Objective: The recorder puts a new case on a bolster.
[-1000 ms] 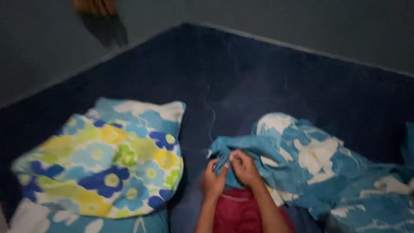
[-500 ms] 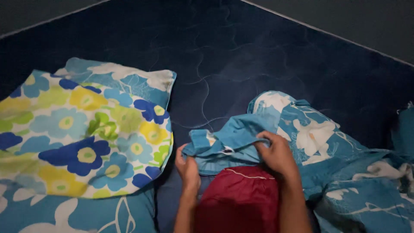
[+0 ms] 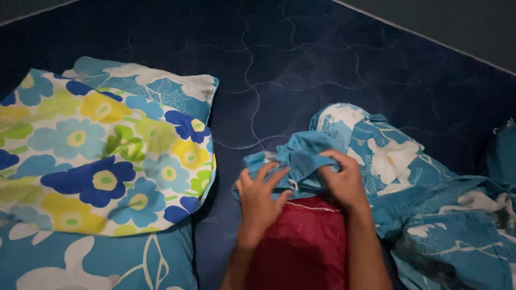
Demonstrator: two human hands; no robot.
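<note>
Right hand is pinching the blue cover bunched over the red pillow end, left hand lying flat, ungripping; cover is likely slipping off one-sidedly.

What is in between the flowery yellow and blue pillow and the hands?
Only a bare strip of dark blue quilted mattress separates the flowery yellow and blue pillow from the left hand, seen in the head view.

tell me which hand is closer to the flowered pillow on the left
Left. The left hand lies spread on the blue cover just beside the flowered pillow, apart from it. The right hand grips the cover farther off, on the side away from the pillow.
</note>
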